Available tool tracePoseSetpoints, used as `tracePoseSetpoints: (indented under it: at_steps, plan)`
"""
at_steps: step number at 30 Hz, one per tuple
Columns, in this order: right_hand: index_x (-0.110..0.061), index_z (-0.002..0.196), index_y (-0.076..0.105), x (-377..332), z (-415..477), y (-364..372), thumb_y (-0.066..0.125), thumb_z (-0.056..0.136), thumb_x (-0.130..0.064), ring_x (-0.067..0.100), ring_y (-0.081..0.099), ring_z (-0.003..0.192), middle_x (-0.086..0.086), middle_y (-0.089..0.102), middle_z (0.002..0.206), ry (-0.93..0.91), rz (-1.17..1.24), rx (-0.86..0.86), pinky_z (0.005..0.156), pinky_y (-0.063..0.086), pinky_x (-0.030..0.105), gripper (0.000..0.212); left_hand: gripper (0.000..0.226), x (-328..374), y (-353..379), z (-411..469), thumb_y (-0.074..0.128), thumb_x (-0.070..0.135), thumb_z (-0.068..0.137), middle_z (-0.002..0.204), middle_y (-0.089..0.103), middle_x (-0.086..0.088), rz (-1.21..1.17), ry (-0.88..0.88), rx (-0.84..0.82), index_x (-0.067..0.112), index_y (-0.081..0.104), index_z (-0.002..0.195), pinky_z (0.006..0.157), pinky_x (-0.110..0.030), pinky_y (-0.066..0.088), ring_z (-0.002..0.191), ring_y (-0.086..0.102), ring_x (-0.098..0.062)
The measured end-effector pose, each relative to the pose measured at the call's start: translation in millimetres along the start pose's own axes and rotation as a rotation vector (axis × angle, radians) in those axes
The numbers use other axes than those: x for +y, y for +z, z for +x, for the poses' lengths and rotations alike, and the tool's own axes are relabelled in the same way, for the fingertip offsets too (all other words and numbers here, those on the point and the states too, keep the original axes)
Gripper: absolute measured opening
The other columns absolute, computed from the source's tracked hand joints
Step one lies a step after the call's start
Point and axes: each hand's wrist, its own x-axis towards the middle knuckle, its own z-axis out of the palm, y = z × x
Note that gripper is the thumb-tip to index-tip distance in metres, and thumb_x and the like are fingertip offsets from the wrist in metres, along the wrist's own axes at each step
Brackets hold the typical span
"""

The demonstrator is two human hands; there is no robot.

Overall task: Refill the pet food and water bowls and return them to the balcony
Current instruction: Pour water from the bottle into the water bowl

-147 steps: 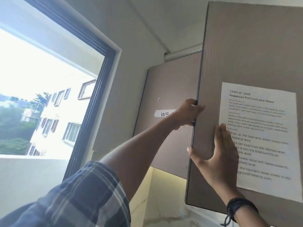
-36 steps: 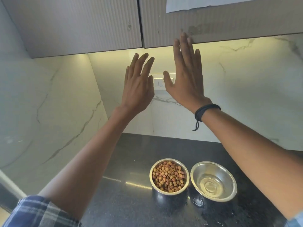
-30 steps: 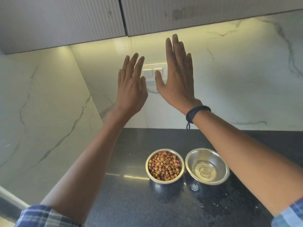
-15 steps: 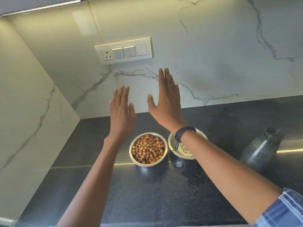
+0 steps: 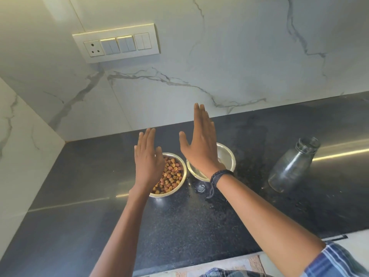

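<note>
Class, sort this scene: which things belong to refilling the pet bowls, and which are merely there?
Job: steel bowl of kibble, steel water bowl, probably the glass bottle.
Merely there: wall switch panel, black countertop.

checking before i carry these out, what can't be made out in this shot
- Head view: water bowl. The right hand and wrist cover most of its inside, so the water level cannot be told.
- Head view: food bowl. Its left side is hidden behind the left hand.
- Head view: glass bottle. It is clear glass against the dark counter; whether it holds water cannot be told.
</note>
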Motion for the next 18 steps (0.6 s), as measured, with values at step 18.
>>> tracePoseSetpoints:
  at_steps: [18]
  plan:
    - [-0.018, 0.158, 0.006, 43.9, -65.1, 28.6, 0.058, 0.095, -0.030, 0.015, 0.016, 0.152, -0.002, 0.012, 0.165, 0.128, 0.066, -0.120, 0.121, 0.025, 0.033, 0.083, 0.064, -57.0, 19.4, -47.4, 0.053, 0.012, 0.097, 0.160, 0.024, -0.020, -0.031, -0.463, -0.128, 0.001, 0.023, 0.152, 0.121, -0.053, 0.020, 0.150, 0.017, -0.037]
